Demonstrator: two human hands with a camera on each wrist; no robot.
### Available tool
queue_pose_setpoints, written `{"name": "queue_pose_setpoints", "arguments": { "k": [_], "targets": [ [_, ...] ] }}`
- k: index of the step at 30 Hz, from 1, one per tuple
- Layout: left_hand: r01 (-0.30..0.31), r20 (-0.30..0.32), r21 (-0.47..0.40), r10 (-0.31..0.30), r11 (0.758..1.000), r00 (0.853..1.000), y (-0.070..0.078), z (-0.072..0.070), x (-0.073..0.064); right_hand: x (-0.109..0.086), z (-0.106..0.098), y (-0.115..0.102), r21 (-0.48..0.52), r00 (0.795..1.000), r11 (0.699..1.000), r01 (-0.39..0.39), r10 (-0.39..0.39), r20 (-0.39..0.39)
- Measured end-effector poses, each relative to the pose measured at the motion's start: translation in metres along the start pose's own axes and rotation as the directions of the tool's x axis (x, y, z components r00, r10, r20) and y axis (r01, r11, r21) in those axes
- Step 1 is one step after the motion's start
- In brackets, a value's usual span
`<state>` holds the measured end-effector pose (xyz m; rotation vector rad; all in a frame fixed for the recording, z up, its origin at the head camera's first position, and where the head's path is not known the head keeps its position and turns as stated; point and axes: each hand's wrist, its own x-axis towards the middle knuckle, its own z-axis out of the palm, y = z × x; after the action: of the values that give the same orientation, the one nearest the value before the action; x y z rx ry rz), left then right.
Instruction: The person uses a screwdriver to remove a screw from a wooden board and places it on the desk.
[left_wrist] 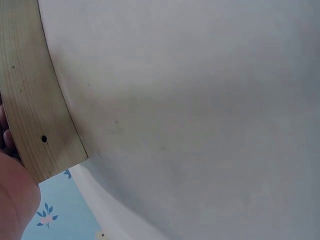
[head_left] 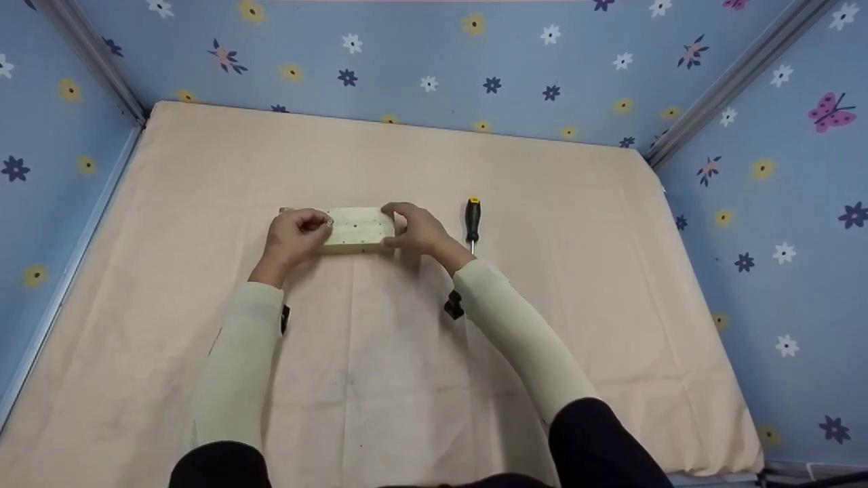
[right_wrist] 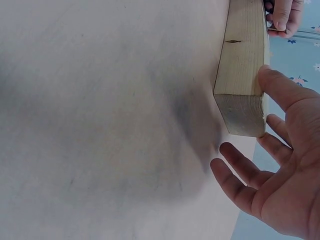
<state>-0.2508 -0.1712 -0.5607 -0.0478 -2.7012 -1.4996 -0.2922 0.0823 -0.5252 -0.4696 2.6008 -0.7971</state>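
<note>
A pale wooden block (head_left: 356,230) with several small dark holes in its top lies on the cloth-covered table. My left hand (head_left: 293,237) is at the block's left end and pinches a small metal screw (right_wrist: 276,30) between thumb and fingertips, just over the top face. With my right hand (head_left: 419,230) I hold the block's right end, thumb at the near edge and index finger at the far corner. In the right wrist view, the lower fingers of that hand (right_wrist: 295,155) spread clear of the wood. One dark hole shows in the block's side (left_wrist: 42,110) in the left wrist view.
A screwdriver (head_left: 472,218) with a black and yellow handle lies right of the block, its shaft partly hidden by my right wrist. Blue flowered panels (head_left: 420,61) enclose the back and sides of the table (head_left: 583,285). Its beige cloth has creases.
</note>
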Motion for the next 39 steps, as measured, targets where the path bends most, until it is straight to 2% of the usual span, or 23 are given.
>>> {"name": "queue_pose_setpoints", "arguments": {
  "k": [11, 25, 30, 39],
  "targets": [
    [-0.042, -0.017, 0.005, 0.043, 0.999, 0.999, 0.003, 0.002, 0.0, -0.001, 0.0, 0.0, -0.034, 0.999, 0.999, -0.036, 0.036, 0.014],
    [0.007, -0.013, -0.015, -0.008, 1.0, 1.0, 0.007, 0.0, 0.002, 0.0, -0.001, -0.001, -0.049, 1.0, 0.999, -0.005, 0.006, 0.013],
    [0.001, -0.043, -0.006, -0.001, 1.0, 0.999, 0.008, 0.001, 0.003, 0.002, -0.001, 0.0, -0.053, 1.0, 0.999, -0.001, 0.001, 0.004],
    [0.054, -0.088, 0.027, -0.052, 0.998, 0.995, 0.014, 0.002, 0.003, 0.002, 0.003, -0.001, -0.052, 1.0, 0.999, -0.001, 0.002, 0.015]
  ]
}}
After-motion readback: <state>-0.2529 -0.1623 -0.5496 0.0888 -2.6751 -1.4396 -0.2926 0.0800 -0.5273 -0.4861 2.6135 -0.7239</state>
